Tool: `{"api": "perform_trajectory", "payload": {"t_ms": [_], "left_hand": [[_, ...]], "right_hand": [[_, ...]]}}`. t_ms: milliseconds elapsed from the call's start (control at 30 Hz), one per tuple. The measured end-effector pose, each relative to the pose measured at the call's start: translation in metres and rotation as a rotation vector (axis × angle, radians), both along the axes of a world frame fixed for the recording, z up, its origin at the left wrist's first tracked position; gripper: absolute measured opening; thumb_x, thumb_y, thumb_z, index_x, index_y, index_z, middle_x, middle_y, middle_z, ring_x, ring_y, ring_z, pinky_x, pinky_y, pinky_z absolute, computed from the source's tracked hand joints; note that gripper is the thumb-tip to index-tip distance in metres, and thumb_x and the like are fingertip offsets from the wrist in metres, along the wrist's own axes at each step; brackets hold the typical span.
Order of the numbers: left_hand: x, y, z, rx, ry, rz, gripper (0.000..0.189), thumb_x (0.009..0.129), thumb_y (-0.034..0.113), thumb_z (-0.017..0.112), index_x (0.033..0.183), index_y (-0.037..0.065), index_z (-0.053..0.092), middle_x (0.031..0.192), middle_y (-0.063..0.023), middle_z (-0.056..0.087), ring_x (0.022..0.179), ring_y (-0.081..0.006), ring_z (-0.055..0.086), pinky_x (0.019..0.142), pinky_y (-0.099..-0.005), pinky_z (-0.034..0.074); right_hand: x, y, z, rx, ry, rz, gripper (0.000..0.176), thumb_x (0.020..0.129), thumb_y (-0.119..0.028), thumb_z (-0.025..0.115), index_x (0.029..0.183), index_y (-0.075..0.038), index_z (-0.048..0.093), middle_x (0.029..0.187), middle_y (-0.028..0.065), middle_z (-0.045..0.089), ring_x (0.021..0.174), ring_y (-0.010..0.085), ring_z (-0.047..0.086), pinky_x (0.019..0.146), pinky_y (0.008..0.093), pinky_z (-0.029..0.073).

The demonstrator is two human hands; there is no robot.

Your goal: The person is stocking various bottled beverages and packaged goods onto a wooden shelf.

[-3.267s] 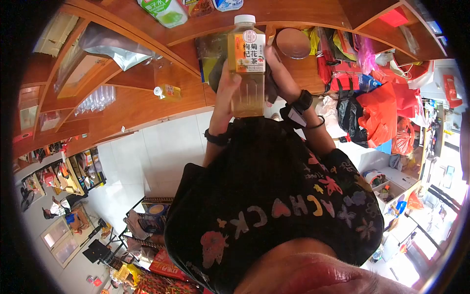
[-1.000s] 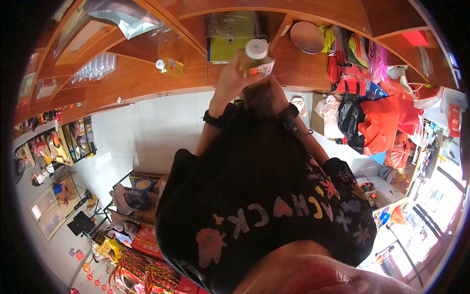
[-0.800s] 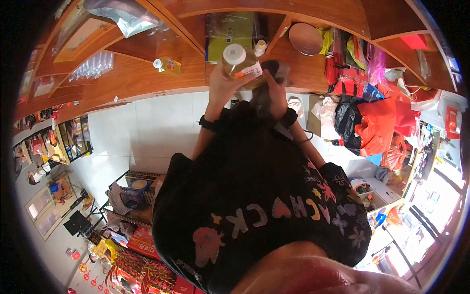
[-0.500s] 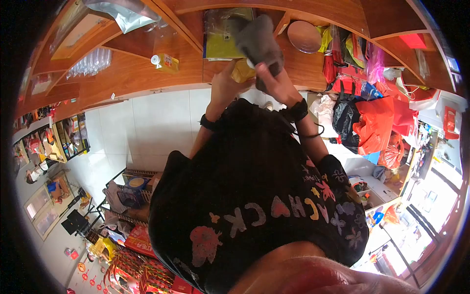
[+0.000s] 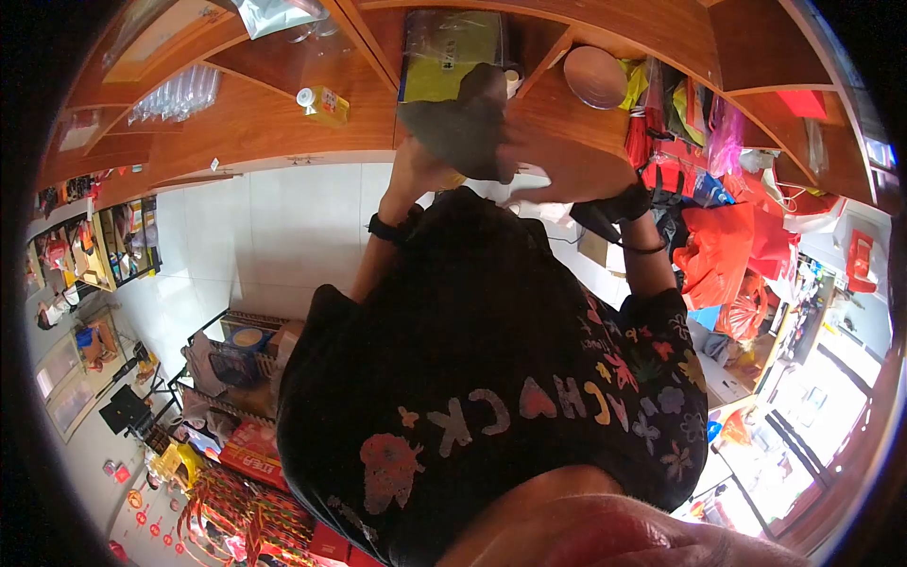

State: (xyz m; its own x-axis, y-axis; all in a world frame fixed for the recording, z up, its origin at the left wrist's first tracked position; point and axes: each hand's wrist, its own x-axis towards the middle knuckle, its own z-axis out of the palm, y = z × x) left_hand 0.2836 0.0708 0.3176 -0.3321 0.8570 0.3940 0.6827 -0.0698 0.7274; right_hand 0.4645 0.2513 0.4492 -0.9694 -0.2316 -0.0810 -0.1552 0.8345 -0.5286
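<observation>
A dark grey cloth (image 5: 463, 128), blurred, hangs in front of the wooden cabinet over the fingers of my left hand (image 5: 416, 175). Those fingers are hidden behind it. A small bit of a yellow thing (image 5: 457, 181) shows under the cloth's lower edge, beside my left hand. My right hand (image 5: 567, 175) is smeared by motion at the cloth's right side, its fingers pointing left; whether it touches the cloth is unclear. Behind the cloth, a yellow-green packet (image 5: 449, 52) in clear plastic lies on the wooden surface (image 5: 255, 123).
A white-capped yellow bottle (image 5: 323, 106) is left of the packet, with clear plastic containers (image 5: 177, 97) farther left. To the right are a round plate (image 5: 595, 77), red bags (image 5: 718, 246) and a pink plastic bag (image 5: 726, 128). A crate (image 5: 241, 364) stands at lower left.
The grey cloth has moved down and left and spread over my left hand's fingers. My right hand has moved right and down and turned sideways. The yellow thing is now mostly covered.
</observation>
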Motion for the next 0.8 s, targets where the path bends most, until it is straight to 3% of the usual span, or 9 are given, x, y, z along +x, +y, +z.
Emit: {"api": "perform_trajectory", "payload": {"t_ms": [67, 167, 233, 267, 367, 467, 567, 667, 800], "left_hand": [[0.002, -0.002, 0.001, -0.051, -0.232, 0.023, 0.056, 0.067, 0.008, 0.081, 0.118, 0.003, 0.058, 0.119, -0.0136, 0.061, 0.113, -0.0312, 0.056, 0.094, -0.039, 0.045], [0.009, 0.003, 0.017, 0.039, -0.265, 0.086, 0.052, 0.067, 0.012, 0.081, 0.114, 0.003, 0.06, 0.115, -0.0141, 0.063, 0.108, -0.0313, 0.06, 0.089, -0.038, 0.049], [0.011, 0.002, 0.01, -0.088, -0.109, 0.097, 0.047, 0.067, 0.014, 0.082, 0.108, 0.003, 0.062, 0.105, -0.0143, 0.067, 0.098, -0.0314, 0.064, 0.081, -0.0379, 0.051], [0.012, 0.002, 0.007, -0.153, -0.031, 0.101, 0.044, 0.067, 0.016, 0.082, 0.105, 0.002, 0.064, 0.099, -0.0144, 0.068, 0.093, -0.0315, 0.066, 0.077, -0.0378, 0.052], [0.019, 0.005, 0.014, -0.269, -0.112, 0.086, 0.04, 0.066, 0.022, 0.083, 0.095, 0.001, 0.066, 0.083, -0.0149, 0.07, 0.077, -0.0331, 0.068, 0.065, -0.0395, 0.053], [0.025, 0.014, 0.02, -0.271, -0.114, 0.233, 0.039, 0.065, 0.026, 0.084, 0.089, 0.0, 0.067, 0.078, -0.0158, 0.069, 0.072, -0.0337, 0.068, 0.061, -0.04, 0.052], [0.027, 0.019, 0.006, -0.326, 0.064, 0.328, 0.04, 0.066, 0.028, 0.083, 0.089, 0.0, 0.066, 0.08, -0.0168, 0.069, 0.072, -0.0343, 0.068, 0.06, -0.0397, 0.052], [0.012, 0.013, -0.005, -0.497, 0.035, 0.175, 0.035, 0.068, 0.022, 0.081, 0.092, 0.001, 0.067, 0.079, -0.0163, 0.069, 0.074, -0.0337, 0.068, 0.062, -0.0381, 0.053], [-0.013, -0.003, -0.009, -0.238, -0.258, -0.127, 0.037, 0.069, 0.015, 0.08, 0.101, 0.001, 0.065, 0.08, -0.0164, 0.069, 0.078, -0.0333, 0.069, 0.066, -0.038, 0.053]], "right_hand": [[-0.004, 0.007, -0.011, -0.091, 0.169, -0.07, 0.046, 0.085, -0.025, 0.066, 0.125, -0.004, 0.055, 0.132, 0.0143, 0.049, 0.13, 0.0317, 0.041, 0.104, 0.0395, 0.038], [-0.021, 0.003, -0.016, -0.102, 0.287, -0.175, 0.048, 0.079, -0.016, 0.067, 0.125, -0.005, 0.054, 0.127, 0.0145, 0.051, 0.121, 0.0331, 0.048, 0.099, 0.041, 0.043], [-0.03, -0.011, -0.014, -0.011, 0.341, -0.316, 0.052, 0.074, -0.011, 0.068, 0.124, -0.006, 0.054, 0.122, 0.0155, 0.052, 0.116, 0.035, 0.05, 0.094, 0.0432, 0.047], [-0.035, -0.013, -0.017, 0.022, 0.322, -0.368, 0.05, 0.074, -0.012, 0.067, 0.123, -0.005, 0.054, 0.121, 0.0156, 0.053, 0.115, 0.035, 0.051, 0.092, 0.0437, 0.048], [-0.046, -0.016, -0.032, 0.082, 0.276, -0.52, 0.045, 0.075, -0.016, 0.065, 0.116, -0.003, 0.055, 0.117, 0.0162, 0.055, 0.107, 0.0357, 0.056, 0.085, 0.0452, 0.05], [-0.051, -0.018, -0.041, 0.091, 0.241, -0.653, 0.037, 0.075, -0.02, 0.063, 0.107, -0.001, 0.057, 0.107, 0.0173, 0.06, 0.092, 0.038, 0.062, 0.078, 0.0466, 0.052], [-0.056, -0.022, -0.049, 0.119, 0.192, -0.779, 0.033, 0.076, -0.025, 0.063, 0.098, -0.002, 0.058, 0.095, 0.017, 0.063, 0.081, 0.0395, 0.064, 0.071, 0.0474, 0.052], [-0.058, -0.023, -0.054, 0.09, 0.202, -0.802, 0.034, 0.075, -0.03, 0.065, 0.093, -0.002, 0.058, 0.087, 0.0159, 0.064, 0.077, 0.0383, 0.064, 0.068, 0.0467, 0.052], [-0.054, -0.023, -0.059, 0.076, 0.369, -0.545, 0.038, 0.075, -0.035, 0.068, 0.091, -0.003, 0.058, 0.087, 0.015, 0.064, 0.077, 0.0354, 0.064, 0.066, 0.0444, 0.052]]}}
